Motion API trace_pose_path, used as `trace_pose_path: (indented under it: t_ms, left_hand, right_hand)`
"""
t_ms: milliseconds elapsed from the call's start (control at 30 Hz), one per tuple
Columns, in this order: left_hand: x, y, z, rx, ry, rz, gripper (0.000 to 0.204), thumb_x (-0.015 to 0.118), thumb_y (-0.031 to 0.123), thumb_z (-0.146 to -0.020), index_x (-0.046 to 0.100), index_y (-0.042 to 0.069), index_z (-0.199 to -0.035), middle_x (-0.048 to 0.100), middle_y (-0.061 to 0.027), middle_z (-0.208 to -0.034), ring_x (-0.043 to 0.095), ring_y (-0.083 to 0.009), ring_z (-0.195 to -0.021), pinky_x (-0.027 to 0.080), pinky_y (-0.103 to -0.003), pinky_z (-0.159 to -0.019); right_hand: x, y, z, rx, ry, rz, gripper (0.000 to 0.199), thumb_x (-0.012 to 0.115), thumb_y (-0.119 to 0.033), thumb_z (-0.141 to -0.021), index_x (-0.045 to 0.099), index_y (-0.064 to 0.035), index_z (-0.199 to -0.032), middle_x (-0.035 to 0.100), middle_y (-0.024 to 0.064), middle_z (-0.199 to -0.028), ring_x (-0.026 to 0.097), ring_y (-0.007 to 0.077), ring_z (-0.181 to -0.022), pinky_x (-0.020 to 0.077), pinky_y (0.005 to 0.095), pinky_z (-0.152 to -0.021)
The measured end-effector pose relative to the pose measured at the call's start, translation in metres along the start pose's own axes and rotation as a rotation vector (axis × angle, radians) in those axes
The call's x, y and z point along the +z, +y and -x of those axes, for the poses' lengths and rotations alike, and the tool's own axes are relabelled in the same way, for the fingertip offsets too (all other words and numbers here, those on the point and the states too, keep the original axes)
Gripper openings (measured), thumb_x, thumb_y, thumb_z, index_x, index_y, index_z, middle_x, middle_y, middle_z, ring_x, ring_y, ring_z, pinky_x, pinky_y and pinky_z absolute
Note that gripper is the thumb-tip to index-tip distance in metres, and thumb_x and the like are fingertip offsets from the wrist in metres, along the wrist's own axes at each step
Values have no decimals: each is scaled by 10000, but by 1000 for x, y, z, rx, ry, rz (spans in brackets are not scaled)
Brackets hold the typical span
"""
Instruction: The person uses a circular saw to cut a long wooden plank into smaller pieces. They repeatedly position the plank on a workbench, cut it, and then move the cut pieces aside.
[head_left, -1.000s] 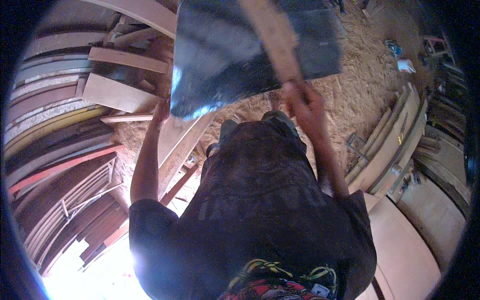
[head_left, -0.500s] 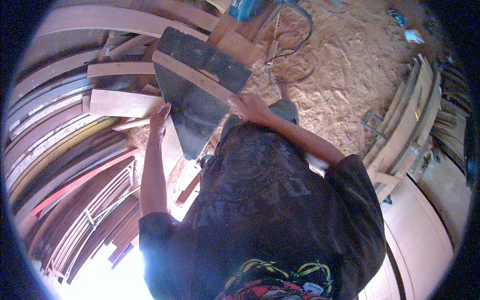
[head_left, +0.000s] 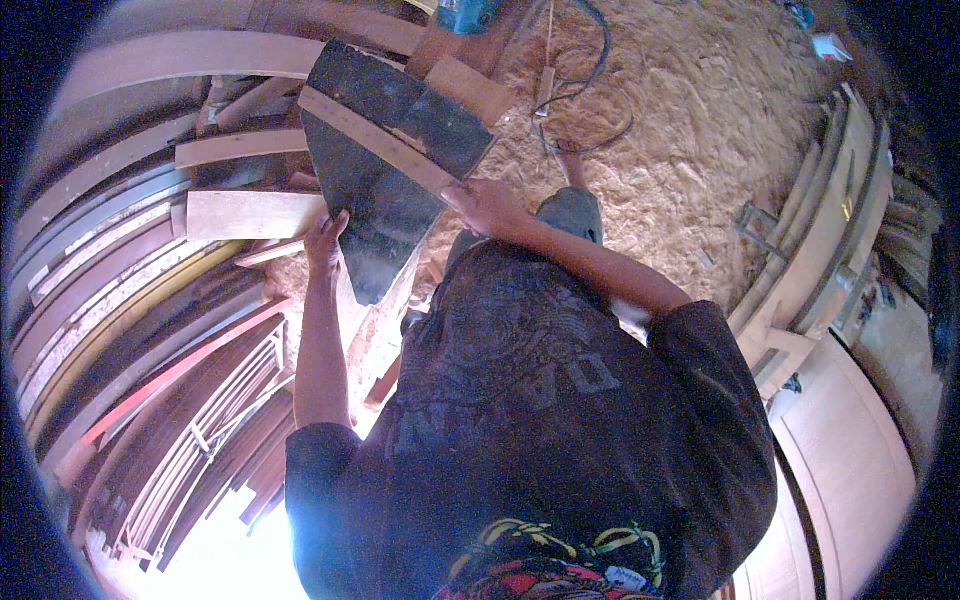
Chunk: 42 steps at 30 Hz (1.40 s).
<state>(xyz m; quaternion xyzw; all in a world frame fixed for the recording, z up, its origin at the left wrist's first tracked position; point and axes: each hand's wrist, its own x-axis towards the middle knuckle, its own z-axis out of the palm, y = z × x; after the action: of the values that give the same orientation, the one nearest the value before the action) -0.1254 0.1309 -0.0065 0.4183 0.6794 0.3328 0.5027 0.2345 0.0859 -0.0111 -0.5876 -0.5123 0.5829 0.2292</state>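
Sawdust [head_left: 690, 130] is covering the ground as a person in a dark shirt [head_left: 560, 420] is leaning over a dark sheet [head_left: 385, 220] and a wooden strip [head_left: 375, 138]. The sheet is lying in front of the person, slightly to the left, its narrow end pointing back toward the body. The strip is resting slantwise across its top. The right hand [head_left: 488, 208] is closing around the strip's near end, at the sheet's right edge. The left hand [head_left: 324, 240] is gripping the sheet's left edge, its thumb showing, its fingers partly hidden. Just beside that hand, a pale board [head_left: 250, 215] is lying. Beyond the sheet, a blue power tool [head_left: 465, 14] is peeking in, cut off by the picture's edge, while a dark cord [head_left: 606, 45] is looping over the sawdust. Long boards [head_left: 820, 230] are lining the right side.
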Motion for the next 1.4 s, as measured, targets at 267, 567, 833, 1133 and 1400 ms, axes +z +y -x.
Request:
trace_pose_path:
  t_ms: [267,567,833,1133,1400]
  left_hand:
    - [-27,-27,-13,5,-38,-10,495,882,193,-845,700,-17,-1255,720,-23,-1178,628,-145,-1093,452,-299,-1038]
    - [-5,-14,-7,20,22,70,314,838,88,-865,731,23,-1153,712,-9,-1108,621,-141,-1038,445,-300,-999]
    - [-26,-41,-11,2,38,194,239,758,63,-926,694,19,-1153,680,-33,-1063,627,-161,-1037,489,-314,-1019]
    - [-26,-31,-7,-39,44,-89,297,851,219,-865,742,49,-1082,690,2,-1012,590,-116,-922,473,-283,-872]
    - [12,2,5,70,64,-110,245,840,249,-874,706,49,-921,632,25,-876,550,-137,-834,455,-312,-818]
  right_hand:
    - [7,6,-3,-58,-5,21,654,496,-577,-1030,723,6,-839,701,289,-778,699,490,-754,544,593,-727]
    - [5,7,-5,-38,-10,13,673,500,-603,-1022,740,5,-861,702,295,-786,697,495,-770,539,590,-734]
    - [-8,-12,2,-264,-16,120,625,496,-574,-1031,705,-32,-800,686,186,-704,678,394,-648,539,539,-661]
    - [5,4,1,-76,-36,-33,615,470,-580,-1049,647,-50,-790,631,62,-584,645,210,-519,516,400,-557]
    - [7,11,-1,-42,37,25,608,479,-579,-1049,664,-43,-827,618,50,-564,639,208,-499,517,402,-546]
